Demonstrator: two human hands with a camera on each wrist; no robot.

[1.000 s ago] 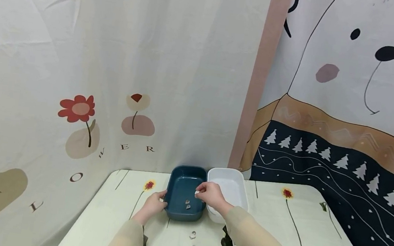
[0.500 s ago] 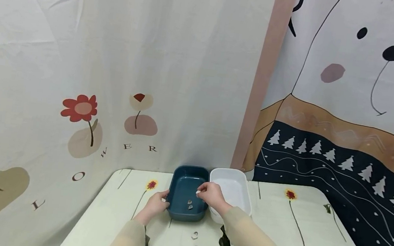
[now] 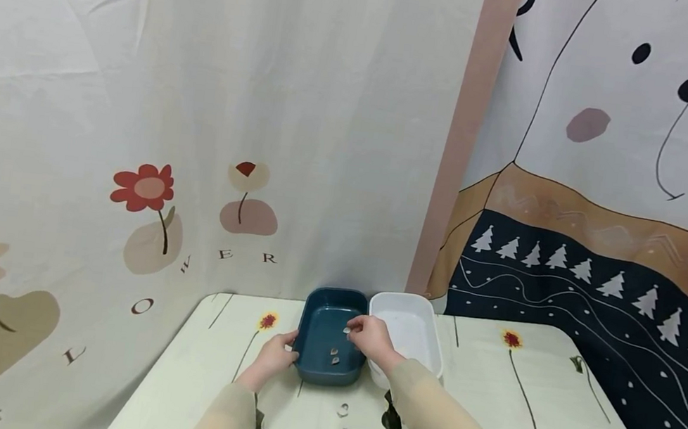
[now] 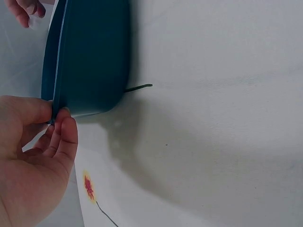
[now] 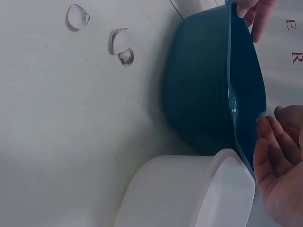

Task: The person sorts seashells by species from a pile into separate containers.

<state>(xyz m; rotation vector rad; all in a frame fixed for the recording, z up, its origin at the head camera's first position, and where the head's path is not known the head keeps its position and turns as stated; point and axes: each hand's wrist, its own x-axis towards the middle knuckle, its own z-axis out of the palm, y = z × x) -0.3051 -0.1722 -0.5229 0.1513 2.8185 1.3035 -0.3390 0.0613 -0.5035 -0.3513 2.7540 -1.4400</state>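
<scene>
My left hand (image 3: 274, 359) pinches the left rim of a dark blue plastic basin (image 3: 324, 318), thumb on one side of the wall and fingers on the other. Over the right part of that basin, my right hand (image 3: 371, 338) holds a small whitish seashell (image 3: 346, 330) between thumb and fingertips. Two small shells (image 3: 335, 356) lie on the basin floor. On the table in front, the right wrist view shows a white clam shell (image 5: 78, 17), then another pale shell (image 5: 120, 40) touching a small ribbed grey shell (image 5: 126, 57).
A white basin (image 3: 410, 332) stands against the right side of the blue one, under my right forearm. The table (image 3: 469, 399) has a pale flower-print cover. A printed curtain (image 3: 340, 136) hangs directly behind both basins.
The head view has turned slightly left, so the scene sits a little further right. Both hands keep their places at the blue basin, and the shell stays in my right fingers.
</scene>
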